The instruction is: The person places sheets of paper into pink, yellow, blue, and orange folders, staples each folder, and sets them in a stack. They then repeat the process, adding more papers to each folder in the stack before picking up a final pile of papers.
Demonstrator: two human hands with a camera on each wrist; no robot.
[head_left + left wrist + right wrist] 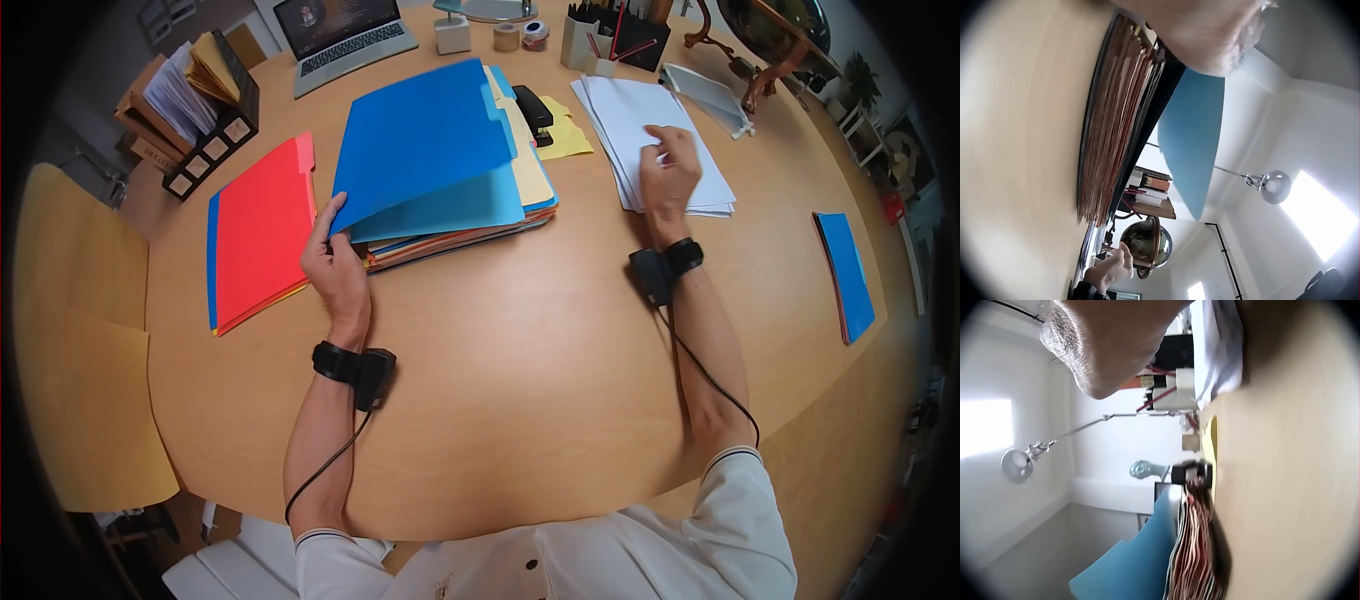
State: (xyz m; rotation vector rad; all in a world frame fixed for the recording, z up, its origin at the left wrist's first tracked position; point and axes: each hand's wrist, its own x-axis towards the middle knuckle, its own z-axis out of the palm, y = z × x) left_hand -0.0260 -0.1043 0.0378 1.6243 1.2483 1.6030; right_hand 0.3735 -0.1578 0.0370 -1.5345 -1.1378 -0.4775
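Note:
My left hand (338,270) pinches the near left corner of a blue file folder (420,140), its dark blue cover raised. Beneath that cover shows the lighter blue inner side (450,210). The folder tops a thick stack of folders (470,240) with cream and blue tabs at the right side; in the left wrist view their packed edges (1116,125) stand close by the hand. My right hand (670,175) hovers over a pile of white paper (625,120), fingers loosely curled and holding nothing.
Red folders (265,230) lie left of the stack. Behind it are a black stapler (533,112), yellow paper (567,130) and a laptop (350,45). A file rack (215,150) stands far left, pen holders (585,40) at the back. More blue folders (846,275) lie near the right edge.

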